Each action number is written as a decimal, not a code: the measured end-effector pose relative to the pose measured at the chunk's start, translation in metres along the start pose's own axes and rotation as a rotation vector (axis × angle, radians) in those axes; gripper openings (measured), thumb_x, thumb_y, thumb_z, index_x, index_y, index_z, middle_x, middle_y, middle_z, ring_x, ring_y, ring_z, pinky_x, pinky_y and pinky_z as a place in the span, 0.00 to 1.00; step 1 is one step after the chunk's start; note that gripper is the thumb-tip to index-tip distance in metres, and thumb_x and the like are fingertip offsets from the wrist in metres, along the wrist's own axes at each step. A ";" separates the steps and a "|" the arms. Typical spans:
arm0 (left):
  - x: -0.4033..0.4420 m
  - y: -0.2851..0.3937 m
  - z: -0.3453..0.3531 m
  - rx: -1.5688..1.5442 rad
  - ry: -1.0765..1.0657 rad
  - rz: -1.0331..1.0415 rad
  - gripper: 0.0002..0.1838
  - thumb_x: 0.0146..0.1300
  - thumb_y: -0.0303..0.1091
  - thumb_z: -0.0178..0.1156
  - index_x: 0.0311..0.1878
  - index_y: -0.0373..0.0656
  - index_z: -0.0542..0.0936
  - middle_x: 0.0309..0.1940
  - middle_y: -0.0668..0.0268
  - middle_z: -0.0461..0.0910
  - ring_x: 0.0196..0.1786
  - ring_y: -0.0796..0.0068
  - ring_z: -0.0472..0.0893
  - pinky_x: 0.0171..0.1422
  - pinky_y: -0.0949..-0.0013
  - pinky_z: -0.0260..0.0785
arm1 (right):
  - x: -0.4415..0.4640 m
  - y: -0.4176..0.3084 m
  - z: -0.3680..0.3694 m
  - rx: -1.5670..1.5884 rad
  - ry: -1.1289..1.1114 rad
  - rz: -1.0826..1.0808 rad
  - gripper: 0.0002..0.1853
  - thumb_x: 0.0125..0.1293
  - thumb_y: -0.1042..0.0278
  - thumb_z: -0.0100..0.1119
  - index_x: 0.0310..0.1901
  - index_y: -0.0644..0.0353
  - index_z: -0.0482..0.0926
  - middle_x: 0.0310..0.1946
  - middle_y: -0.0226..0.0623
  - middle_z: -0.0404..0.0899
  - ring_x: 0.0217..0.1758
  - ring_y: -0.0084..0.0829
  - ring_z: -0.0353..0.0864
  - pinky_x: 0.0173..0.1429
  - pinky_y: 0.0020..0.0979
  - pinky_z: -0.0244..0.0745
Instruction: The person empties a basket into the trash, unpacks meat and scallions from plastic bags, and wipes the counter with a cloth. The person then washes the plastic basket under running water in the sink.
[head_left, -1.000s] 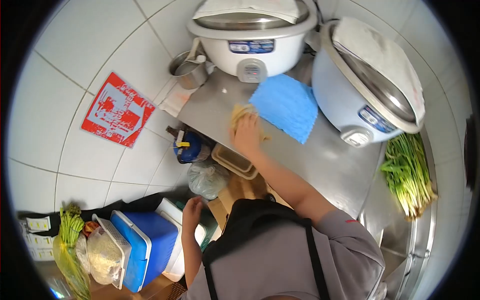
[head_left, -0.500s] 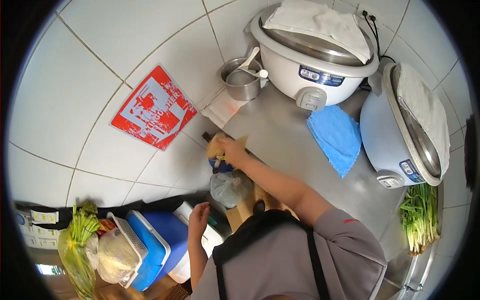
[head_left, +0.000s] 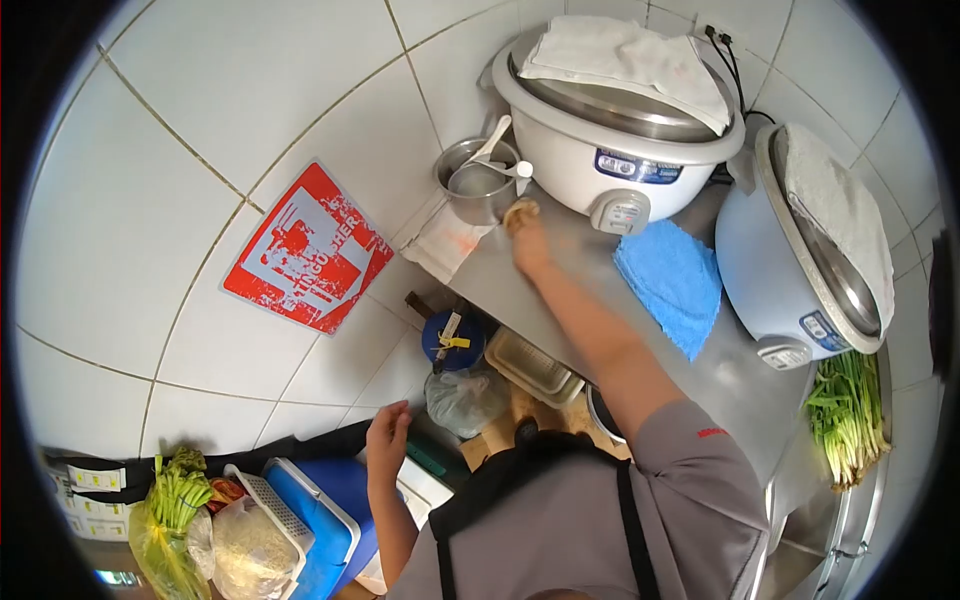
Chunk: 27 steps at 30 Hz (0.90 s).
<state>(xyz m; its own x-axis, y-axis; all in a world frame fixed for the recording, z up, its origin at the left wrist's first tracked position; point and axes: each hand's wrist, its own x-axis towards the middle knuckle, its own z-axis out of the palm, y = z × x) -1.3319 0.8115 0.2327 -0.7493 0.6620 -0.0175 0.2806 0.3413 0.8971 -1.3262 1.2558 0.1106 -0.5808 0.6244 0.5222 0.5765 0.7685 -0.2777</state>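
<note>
My right hand is closed on a tan cloth, pressed to the steel counter near its back edge. Just behind the cloth stands a metal pot with white-handled utensils in it. A white rice cooker with a folded white cloth on its lid is to the right of this hand. My left hand hangs low by the wall, holding nothing, its fingers loosely bent and a little apart.
A blue cloth lies by a second rice cooker; spring onions are at the right. Below the counter are a blue cylinder, a plastic bag and a beige tray. Blue bins stand lower left.
My right hand has moved with the tan cloth from over the counter's left edge, up and right, to the surface beside the pot. My left hand has barely moved.
</note>
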 end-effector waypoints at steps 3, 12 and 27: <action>0.006 0.005 0.004 0.011 -0.083 -0.025 0.11 0.60 0.28 0.53 0.44 0.35 0.75 0.35 0.61 0.79 0.36 0.76 0.77 0.42 0.74 0.68 | -0.055 -0.067 -0.072 0.424 -0.493 -0.185 0.20 0.49 0.79 0.47 0.46 0.58 0.76 0.53 0.41 0.71 0.56 0.40 0.69 0.61 0.36 0.62; 0.023 -0.011 -0.005 -0.021 -0.118 0.021 0.11 0.61 0.29 0.51 0.45 0.35 0.74 0.35 0.60 0.78 0.37 0.75 0.78 0.43 0.74 0.68 | -0.054 0.011 -0.143 0.419 -0.257 0.076 0.22 0.47 0.82 0.48 0.48 0.59 0.73 0.52 0.43 0.70 0.58 0.41 0.65 0.63 0.37 0.58; 0.128 0.108 0.226 0.266 -0.586 0.710 0.07 0.59 0.31 0.52 0.38 0.39 0.77 0.32 0.61 0.76 0.33 0.64 0.74 0.40 0.69 0.66 | -0.407 0.118 -0.381 0.714 0.742 1.198 0.23 0.68 0.50 0.37 0.51 0.62 0.71 0.49 0.39 0.71 0.51 0.31 0.68 0.56 0.30 0.61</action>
<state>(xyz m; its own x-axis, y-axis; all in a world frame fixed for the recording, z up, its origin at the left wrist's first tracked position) -1.2614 1.0838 0.2272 0.0471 0.9769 0.2086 0.7351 -0.1753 0.6549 -0.8027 1.0388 0.1728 0.5173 0.8532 -0.0672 -0.0267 -0.0624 -0.9977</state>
